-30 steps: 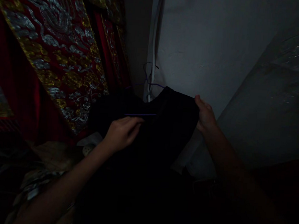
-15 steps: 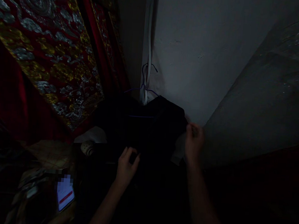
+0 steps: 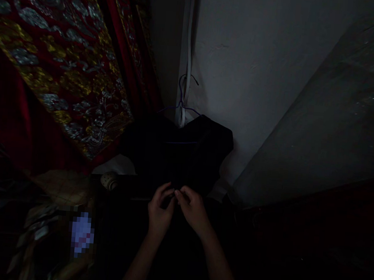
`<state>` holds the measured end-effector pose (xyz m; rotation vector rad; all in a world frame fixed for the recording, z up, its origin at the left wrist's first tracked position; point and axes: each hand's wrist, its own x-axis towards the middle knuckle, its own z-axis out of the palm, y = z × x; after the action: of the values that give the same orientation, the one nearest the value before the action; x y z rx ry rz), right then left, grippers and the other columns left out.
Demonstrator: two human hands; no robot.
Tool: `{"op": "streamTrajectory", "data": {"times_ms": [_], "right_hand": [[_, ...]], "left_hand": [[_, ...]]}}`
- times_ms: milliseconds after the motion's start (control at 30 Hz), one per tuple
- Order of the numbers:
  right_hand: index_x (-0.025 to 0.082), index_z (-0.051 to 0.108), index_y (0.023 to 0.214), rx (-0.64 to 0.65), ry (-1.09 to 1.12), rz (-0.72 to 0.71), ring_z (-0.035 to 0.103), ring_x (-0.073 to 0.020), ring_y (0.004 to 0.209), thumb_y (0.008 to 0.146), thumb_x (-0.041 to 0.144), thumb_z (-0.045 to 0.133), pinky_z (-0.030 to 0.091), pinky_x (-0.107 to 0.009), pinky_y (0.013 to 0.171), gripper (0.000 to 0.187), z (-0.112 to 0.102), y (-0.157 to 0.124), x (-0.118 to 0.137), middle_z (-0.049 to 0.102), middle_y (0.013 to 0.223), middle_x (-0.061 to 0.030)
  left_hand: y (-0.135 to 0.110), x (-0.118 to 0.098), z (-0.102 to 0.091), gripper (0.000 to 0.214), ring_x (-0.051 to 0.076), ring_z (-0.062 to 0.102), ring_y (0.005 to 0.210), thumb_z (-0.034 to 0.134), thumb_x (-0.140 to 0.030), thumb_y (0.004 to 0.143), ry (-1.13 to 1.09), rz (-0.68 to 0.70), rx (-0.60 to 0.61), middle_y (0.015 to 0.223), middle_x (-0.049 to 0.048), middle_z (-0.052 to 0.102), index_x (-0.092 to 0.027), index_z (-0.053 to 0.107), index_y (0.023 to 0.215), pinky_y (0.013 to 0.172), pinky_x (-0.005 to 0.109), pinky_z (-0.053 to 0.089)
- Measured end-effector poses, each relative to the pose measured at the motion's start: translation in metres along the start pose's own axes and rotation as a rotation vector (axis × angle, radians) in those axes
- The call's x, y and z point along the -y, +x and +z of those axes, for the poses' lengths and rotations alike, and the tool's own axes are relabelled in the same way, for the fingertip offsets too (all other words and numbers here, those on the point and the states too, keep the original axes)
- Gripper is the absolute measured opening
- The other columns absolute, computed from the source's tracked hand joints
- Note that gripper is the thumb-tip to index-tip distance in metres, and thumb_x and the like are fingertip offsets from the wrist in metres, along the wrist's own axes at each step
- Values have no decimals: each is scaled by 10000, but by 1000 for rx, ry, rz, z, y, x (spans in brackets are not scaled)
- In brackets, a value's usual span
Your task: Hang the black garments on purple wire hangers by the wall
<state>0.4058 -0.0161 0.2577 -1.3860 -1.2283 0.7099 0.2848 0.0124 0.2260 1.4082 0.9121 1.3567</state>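
A black garment (image 3: 179,156) hangs on a thin purple wire hanger (image 3: 182,107) in a dim corner. My left hand (image 3: 159,211) and my right hand (image 3: 192,207) meet low on the garment's front, fingertips almost touching. Both hands have their fingers curled and pinched on the dark cloth. What exactly the fingers grip is too dark to make out.
Red cloth with gold and silver embroidery (image 3: 60,61) hangs at the left. A white cable (image 3: 189,49) runs down the corner of the pale wall (image 3: 260,68). A plastic-wrapped slab (image 3: 330,125) leans at the right. A lit phone screen (image 3: 82,234) lies among clutter at lower left.
My right hand left the garment's shoulder and came down to the middle. My left hand dropped from the hanger bar to the lower front, where both hands now meet.
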Motion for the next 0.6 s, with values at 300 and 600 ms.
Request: {"op": "streamTrajectory", "data": {"times_ms": [300,600], "right_hand": [[146,689,657,3,472,336,385,-80,416,693,532,752,212,-222,417,393,-1,-2,14,505,465,20],[155,669,621,-187,518,34,317,-48,389,616,466,783,162,-208,383,331,-28,103,111,444,431,55]], "left_hand": [[0,-2,5,81,176,653,699,641,-192,810,201,108,-13,701,1,677,-197,663,732,687,286,513],[4,18,13,124,188,654,726,631,-169,827,281,149,92,728,1,663,-202,636,707,684,287,488]]}}
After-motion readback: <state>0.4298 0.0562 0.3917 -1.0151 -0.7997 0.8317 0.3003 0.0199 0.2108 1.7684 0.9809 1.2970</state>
